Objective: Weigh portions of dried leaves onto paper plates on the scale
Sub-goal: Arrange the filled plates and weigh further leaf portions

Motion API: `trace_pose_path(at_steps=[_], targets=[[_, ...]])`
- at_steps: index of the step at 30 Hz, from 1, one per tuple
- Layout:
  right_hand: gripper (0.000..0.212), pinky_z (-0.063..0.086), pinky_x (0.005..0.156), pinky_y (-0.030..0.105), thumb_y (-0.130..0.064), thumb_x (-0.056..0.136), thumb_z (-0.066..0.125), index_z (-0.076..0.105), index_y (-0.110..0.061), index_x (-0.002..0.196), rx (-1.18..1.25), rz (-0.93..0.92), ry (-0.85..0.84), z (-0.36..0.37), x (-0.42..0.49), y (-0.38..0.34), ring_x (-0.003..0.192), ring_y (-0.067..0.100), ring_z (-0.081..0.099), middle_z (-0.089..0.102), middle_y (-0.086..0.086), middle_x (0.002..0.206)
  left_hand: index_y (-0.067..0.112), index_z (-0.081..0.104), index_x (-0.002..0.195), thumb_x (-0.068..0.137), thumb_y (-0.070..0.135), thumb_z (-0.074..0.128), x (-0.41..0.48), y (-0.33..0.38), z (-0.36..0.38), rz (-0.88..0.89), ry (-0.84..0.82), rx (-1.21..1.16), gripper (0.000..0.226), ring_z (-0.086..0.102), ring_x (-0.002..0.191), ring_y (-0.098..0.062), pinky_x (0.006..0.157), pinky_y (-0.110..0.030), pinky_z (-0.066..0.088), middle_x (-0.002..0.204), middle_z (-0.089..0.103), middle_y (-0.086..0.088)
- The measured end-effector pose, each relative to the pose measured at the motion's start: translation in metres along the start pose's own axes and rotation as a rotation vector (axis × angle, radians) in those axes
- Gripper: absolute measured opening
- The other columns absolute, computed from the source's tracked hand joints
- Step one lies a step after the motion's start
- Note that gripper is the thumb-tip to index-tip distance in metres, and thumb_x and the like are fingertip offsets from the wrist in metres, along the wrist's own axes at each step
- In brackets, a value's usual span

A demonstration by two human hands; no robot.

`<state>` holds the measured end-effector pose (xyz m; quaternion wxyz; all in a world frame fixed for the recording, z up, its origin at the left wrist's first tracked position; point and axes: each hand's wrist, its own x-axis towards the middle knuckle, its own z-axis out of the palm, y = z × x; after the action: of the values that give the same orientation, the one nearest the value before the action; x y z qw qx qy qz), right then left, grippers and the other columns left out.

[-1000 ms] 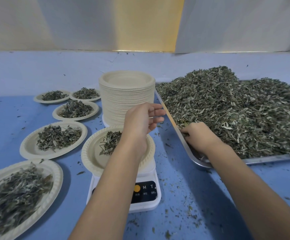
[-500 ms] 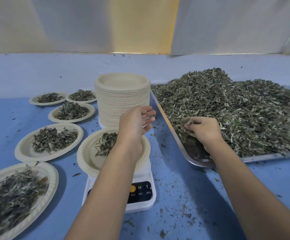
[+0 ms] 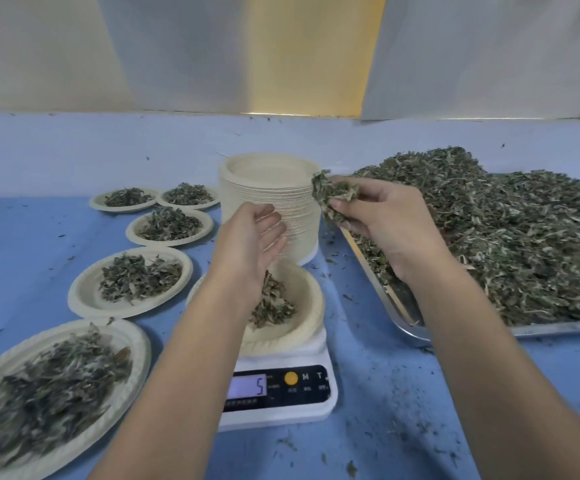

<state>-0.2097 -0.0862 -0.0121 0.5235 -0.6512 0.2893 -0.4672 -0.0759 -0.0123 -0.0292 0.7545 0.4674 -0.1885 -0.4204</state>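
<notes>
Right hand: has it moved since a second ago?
Yes. The right hand has lifted out of the metal tray and swung left, holding a clump of leaves, now beside the stack of plates.

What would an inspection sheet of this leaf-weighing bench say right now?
Surface: blue table.
Job's things: scale showing a 5, carrying a paper plate with a small portion; plate stack behind it; five filled plates on the left; metal tray on the right, heaped with a leaf pile.
Clutter: leaf crumbs scattered round the scale.
Hands: left hand open above the paper plate; right hand pinches a clump of leaves beside the plate stack.
Cables: nothing seen.
Surroundings: pale wall panels with a yellow strip.
</notes>
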Motion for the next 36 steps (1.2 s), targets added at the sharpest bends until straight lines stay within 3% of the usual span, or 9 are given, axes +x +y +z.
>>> trace_pose_path(at_steps=[4, 7, 10, 13, 20, 26, 28, 31, 36], targets=[[0.029, 0.055, 0.077, 0.022, 0.002, 0.082, 0.069, 0.073, -0.014, 0.106, -0.316, -0.121, -0.111, 0.033, -0.005, 0.0, 0.065, -0.005, 0.061, 0.065, -0.02, 0.064, 0.007, 0.059, 0.116, 0.098, 0.018, 0.041, 0.002, 0.017, -0.028, 0.104, 0.066, 0.048, 0.028, 0.063, 0.106, -0.017, 0.084, -0.024, 0.051, 0.115, 0.065, -0.007], [0.032, 0.054, 0.084, 0.031, 0.0, 0.082, 0.068, 0.074, -0.019, 0.106, -0.481, -0.151, -0.142, 0.051, -0.009, 0.007, 0.079, 0.006, 0.067, 0.072, -0.012, 0.08, 0.009, 0.059, 0.119, 0.099, 0.02, 0.039, 0.004, 0.025, -0.04, 0.151, 0.119, 0.087, 0.03, 0.062, 0.106, -0.013, 0.082, -0.021, 0.05, 0.115, 0.065, -0.002], [0.037, 0.042, 0.065, 0.004, 0.002, 0.081, 0.065, 0.074, -0.024, 0.107, -0.62, -0.213, -0.198, 0.06, -0.013, 0.012, 0.063, -0.01, 0.056, 0.068, -0.019, 0.079, 0.012, 0.06, 0.112, 0.099, 0.02, 0.041, 0.007, 0.031, -0.043, 0.158, 0.141, 0.068, 0.025, 0.061, 0.109, -0.014, 0.09, -0.026, 0.05, 0.117, 0.065, -0.002], [0.037, 0.029, 0.067, -0.01, 0.0, 0.082, 0.065, 0.073, -0.021, 0.11, -0.756, -0.266, -0.28, 0.064, -0.014, 0.013, 0.083, -0.016, 0.045, 0.07, -0.009, 0.102, 0.012, 0.06, 0.109, 0.098, 0.017, 0.042, 0.007, 0.032, -0.043, 0.148, 0.136, 0.078, 0.022, 0.06, 0.11, -0.015, 0.089, -0.026, 0.05, 0.119, 0.064, -0.003], [0.034, 0.034, 0.071, -0.003, -0.005, 0.08, 0.071, 0.072, -0.017, 0.112, -0.908, -0.305, -0.416, 0.067, -0.018, 0.01, 0.082, -0.006, 0.052, 0.071, -0.005, 0.106, 0.014, 0.064, 0.092, 0.096, 0.013, 0.042, 0.006, 0.031, -0.046, 0.148, 0.139, 0.093, 0.022, 0.062, 0.108, -0.017, 0.081, -0.024, 0.051, 0.116, 0.066, -0.005], [0.049, 0.028, 0.067, -0.011, -0.037, 0.078, 0.076, 0.063, -0.028, 0.125, -0.968, -0.13, -0.587, 0.064, -0.019, 0.011, 0.102, -0.007, 0.048, 0.063, -0.014, 0.125, 0.017, 0.064, 0.083, 0.095, 0.012, 0.04, 0.006, 0.03, -0.048, 0.154, 0.124, 0.099, 0.027, 0.063, 0.104, -0.016, 0.076, -0.022, 0.051, 0.106, 0.067, -0.001], [0.043, 0.037, 0.065, -0.005, -0.049, 0.078, 0.071, 0.068, -0.03, 0.116, -0.892, -0.09, -0.552, 0.063, -0.02, 0.011, 0.089, -0.008, 0.053, 0.068, -0.015, 0.112, 0.017, 0.065, 0.084, 0.094, 0.012, 0.041, 0.006, 0.029, -0.048, 0.153, 0.121, 0.103, 0.027, 0.063, 0.104, -0.015, 0.079, -0.023, 0.052, 0.108, 0.068, -0.001], [0.044, 0.038, 0.047, 0.021, -0.049, 0.088, 0.059, 0.069, -0.01, 0.073, -0.703, -0.119, -0.427, 0.065, -0.021, 0.008, 0.05, 0.008, 0.052, 0.06, -0.01, 0.055, 0.016, 0.066, 0.085, 0.094, 0.011, 0.04, 0.007, 0.027, -0.048, 0.158, 0.124, 0.113, 0.027, 0.064, 0.103, -0.015, 0.081, -0.024, 0.053, 0.106, 0.068, -0.001], [0.056, 0.043, 0.093, 0.054, -0.043, 0.094, 0.051, 0.056, 0.011, 0.109, -0.54, -0.101, -0.243, 0.066, -0.018, 0.012, 0.104, 0.04, 0.055, 0.057, 0.029, 0.113, 0.016, 0.066, 0.087, 0.094, 0.011, 0.041, 0.008, 0.026, -0.049, 0.154, 0.119, 0.118, 0.027, 0.065, 0.101, -0.014, 0.08, -0.024, 0.053, 0.104, 0.068, 0.0]])
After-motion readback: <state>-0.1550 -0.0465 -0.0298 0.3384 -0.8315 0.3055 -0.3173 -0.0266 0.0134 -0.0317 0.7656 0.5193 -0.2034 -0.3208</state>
